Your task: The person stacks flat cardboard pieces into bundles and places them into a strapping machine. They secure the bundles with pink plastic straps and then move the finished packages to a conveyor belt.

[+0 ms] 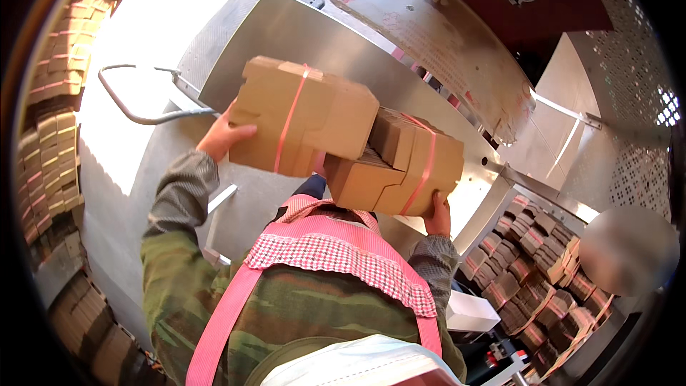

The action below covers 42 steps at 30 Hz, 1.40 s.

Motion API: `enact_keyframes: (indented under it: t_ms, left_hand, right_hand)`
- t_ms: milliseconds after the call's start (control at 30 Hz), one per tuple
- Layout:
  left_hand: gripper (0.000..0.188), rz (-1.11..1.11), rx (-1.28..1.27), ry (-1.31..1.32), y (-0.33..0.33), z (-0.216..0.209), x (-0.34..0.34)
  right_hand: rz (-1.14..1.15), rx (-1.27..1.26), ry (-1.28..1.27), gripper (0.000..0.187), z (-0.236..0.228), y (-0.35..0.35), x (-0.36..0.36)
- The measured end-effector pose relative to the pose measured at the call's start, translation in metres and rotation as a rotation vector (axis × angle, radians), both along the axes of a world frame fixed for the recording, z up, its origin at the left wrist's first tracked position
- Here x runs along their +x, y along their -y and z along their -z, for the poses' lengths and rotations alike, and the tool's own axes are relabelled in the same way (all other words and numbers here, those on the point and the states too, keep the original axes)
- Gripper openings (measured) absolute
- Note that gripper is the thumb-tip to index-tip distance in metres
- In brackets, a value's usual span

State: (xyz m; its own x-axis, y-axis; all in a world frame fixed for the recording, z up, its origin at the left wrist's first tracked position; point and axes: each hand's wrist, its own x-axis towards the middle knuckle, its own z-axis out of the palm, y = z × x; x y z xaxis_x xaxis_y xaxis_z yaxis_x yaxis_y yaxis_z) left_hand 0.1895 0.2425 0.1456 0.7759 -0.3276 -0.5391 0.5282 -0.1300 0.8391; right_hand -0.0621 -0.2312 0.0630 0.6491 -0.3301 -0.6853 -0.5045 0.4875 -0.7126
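Observation:
My left hand grips the left end of a bundle of flat brown cardboard, its thumb lying on the top face. A pink strap runs round the middle of this bundle. My right hand holds the near right corner of a second strapped cardboard bundle. The two bundles meet in front of my apron, the left one partly overlapping the right one. Most fingers of both hands are hidden beneath or behind the cardboard.
A steel worktop lies beyond the bundles, beside a machine with a metal cover. Stacked cardboard bundles stand at the right, and more piles line the left. A bent metal tube sticks out at the left.

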Motion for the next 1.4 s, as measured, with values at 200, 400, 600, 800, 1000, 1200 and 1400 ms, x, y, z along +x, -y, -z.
enact_keyframes:
  t_ms: [200, 400, 600, 800, 1000, 1200, 1400]
  left_hand:
    - [0.065, -0.132, -0.022, -0.140, 0.005, 0.006, 0.002]
    - [0.056, -0.048, 0.009, -0.047, 0.043, -0.002, 0.048]
    - [0.056, 0.031, -0.026, 0.065, 0.152, 0.016, 0.069]
    - [0.058, 0.165, -0.002, 0.030, 0.288, 0.012, 0.090]
    - [0.056, 0.304, 0.097, 0.014, 0.410, 0.003, 0.072]
    - [0.059, 0.227, 0.001, -0.039, 0.444, 0.038, 0.081]
    - [0.051, 0.235, 0.132, -0.111, 0.454, 0.034, 0.097]
  right_hand:
    - [-0.036, -0.298, 0.012, 0.056, -0.038, -0.060, 0.066]
    - [-0.025, -0.252, -0.004, 0.057, -0.050, -0.040, 0.093]
    - [0.423, -0.258, 0.145, 0.057, -0.020, 0.023, 0.084]
    - [0.623, -0.400, -0.017, 0.076, -0.027, 0.125, 0.085]
    - [0.764, -0.497, -0.043, 0.094, -0.012, 0.231, 0.056]
    - [0.614, -0.552, -0.015, 0.091, -0.016, 0.269, 0.038]
    - [0.511, -0.555, 0.057, 0.093, -0.042, 0.257, 0.027]
